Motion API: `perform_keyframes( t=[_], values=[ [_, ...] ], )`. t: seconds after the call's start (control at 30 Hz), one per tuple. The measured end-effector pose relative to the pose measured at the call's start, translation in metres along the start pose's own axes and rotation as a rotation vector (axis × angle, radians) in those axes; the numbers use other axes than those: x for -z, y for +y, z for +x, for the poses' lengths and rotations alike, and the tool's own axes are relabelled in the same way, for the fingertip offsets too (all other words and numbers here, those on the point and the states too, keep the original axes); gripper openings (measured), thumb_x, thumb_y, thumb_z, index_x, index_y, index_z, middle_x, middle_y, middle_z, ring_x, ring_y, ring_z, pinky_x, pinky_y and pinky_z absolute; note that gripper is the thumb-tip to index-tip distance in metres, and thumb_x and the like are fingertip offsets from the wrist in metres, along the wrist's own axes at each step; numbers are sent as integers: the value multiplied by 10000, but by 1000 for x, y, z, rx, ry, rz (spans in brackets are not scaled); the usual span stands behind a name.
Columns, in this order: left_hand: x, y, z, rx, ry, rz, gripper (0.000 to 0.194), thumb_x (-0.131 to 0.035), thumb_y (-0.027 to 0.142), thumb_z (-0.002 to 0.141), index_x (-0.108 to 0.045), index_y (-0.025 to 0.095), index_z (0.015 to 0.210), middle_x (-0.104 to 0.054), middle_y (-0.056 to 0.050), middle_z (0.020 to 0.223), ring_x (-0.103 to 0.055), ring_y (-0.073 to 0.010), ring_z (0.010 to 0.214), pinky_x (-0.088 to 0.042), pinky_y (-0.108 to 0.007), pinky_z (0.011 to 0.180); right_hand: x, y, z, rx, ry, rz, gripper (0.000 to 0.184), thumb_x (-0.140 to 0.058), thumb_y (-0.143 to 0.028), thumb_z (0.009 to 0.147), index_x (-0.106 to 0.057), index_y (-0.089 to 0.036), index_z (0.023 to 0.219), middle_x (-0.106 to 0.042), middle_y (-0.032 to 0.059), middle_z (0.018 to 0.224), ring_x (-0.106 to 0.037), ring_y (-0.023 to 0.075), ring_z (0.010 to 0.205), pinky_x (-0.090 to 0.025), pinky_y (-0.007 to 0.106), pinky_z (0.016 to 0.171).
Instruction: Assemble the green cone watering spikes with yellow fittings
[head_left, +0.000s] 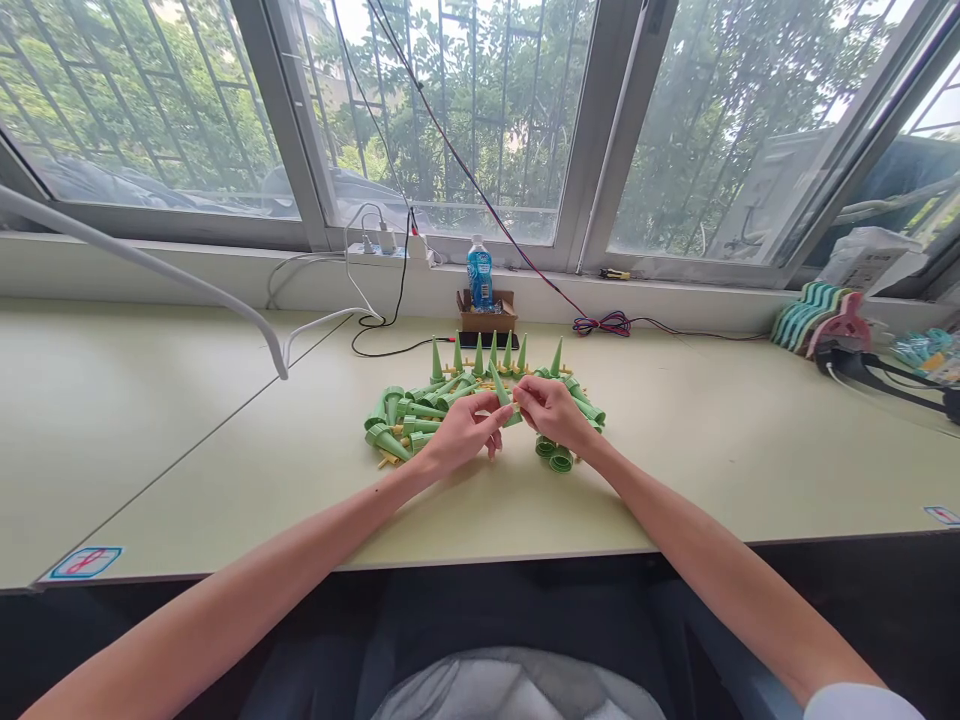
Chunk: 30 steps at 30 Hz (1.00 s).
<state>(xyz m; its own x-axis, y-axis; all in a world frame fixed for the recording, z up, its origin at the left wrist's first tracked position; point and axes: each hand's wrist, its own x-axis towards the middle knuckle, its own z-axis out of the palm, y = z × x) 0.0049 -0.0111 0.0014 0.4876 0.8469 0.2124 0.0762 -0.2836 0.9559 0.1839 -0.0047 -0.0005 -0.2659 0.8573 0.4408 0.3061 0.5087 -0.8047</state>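
My left hand (471, 430) grips a green plastic watering spike (498, 384) by its wide capped end, with the pointed tip upward and tilted left. My right hand (553, 408) is closed at the side of the same spike, its fingertips pinching a small yellow plastic valve (517, 404) that they mostly hide. To the left, several green spikes (420, 410) lie in a heap, with yellow pieces among them. Behind my hands a row of spikes (478, 358) stands upright on their caps. Close to my right wrist, two open green caps (560, 460) face me.
At the back, a blue-labelled bottle (480, 272) stands in a small cardboard box (487, 316), a dark phone (489, 341) in front. A white bent arm (225, 290) reaches in from the left. Coiled cable (604, 323), hangers (817, 318) and a black strap (885, 375) lie to the right.
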Motion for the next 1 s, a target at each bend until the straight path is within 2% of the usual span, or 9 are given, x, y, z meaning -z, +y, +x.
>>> perform_keyframes(
  t=[0.23, 0.4, 0.6, 0.73, 0.9, 1.0],
  values=[
    [-1, -11, 2, -231, 128, 286, 236, -622, 379, 849, -591, 163, 761, -526, -2, 793, -534, -66, 486, -477, -203, 396, 0, 6, 1, -5, -28, -61, 327, -471, -411, 921, -470, -189, 682, -442, -45, 492, -369, 89, 453, -298, 230, 475],
    [0, -15, 3, -347, 203, 460, 184, -620, 284, 857, -609, 164, 718, -507, 7, 783, -507, -50, 521, -496, -191, 491, 1, 6, 2, -19, -38, -62, 307, -462, -385, 919, -477, -186, 685, -448, -45, 498, -375, 88, 459, -303, 231, 482],
    [0, -16, 4, -478, 243, 578, 84, -627, 256, 861, -678, 194, 835, -532, -6, 835, -467, -55, 555, -471, -198, 532, 0, 6, 3, -25, -33, -37, 321, -468, -373, 904, -435, -191, 641, -437, -44, 495, -370, 87, 457, -311, 229, 478],
    [-1, -14, 5, -397, 233, 504, 98, -619, 275, 862, -669, 199, 898, -538, -13, 896, -491, -50, 544, -476, -201, 517, -2, 9, 4, -18, 2, -28, 323, -469, -389, 898, -439, -194, 642, -437, -41, 504, -367, 90, 458, -311, 231, 470],
    [-3, -6, 5, -195, 221, 328, 238, -648, 363, 829, -604, 192, 989, -559, -52, 1035, -544, -47, 495, -484, -213, 446, -2, 9, 5, -14, 57, -36, 305, -471, -416, 908, -490, -193, 700, -442, -39, 517, -381, 98, 467, -323, 235, 478],
    [-3, -2, 5, -55, 223, 161, 334, -686, 395, 794, -543, 178, 1005, -585, -63, 1015, -566, -63, 472, -476, -222, 405, -1, 8, 5, -8, 113, -33, 344, -473, -455, 918, -461, -198, 690, -435, -41, 520, -366, 95, 465, -311, 236, 473]
  ],
)
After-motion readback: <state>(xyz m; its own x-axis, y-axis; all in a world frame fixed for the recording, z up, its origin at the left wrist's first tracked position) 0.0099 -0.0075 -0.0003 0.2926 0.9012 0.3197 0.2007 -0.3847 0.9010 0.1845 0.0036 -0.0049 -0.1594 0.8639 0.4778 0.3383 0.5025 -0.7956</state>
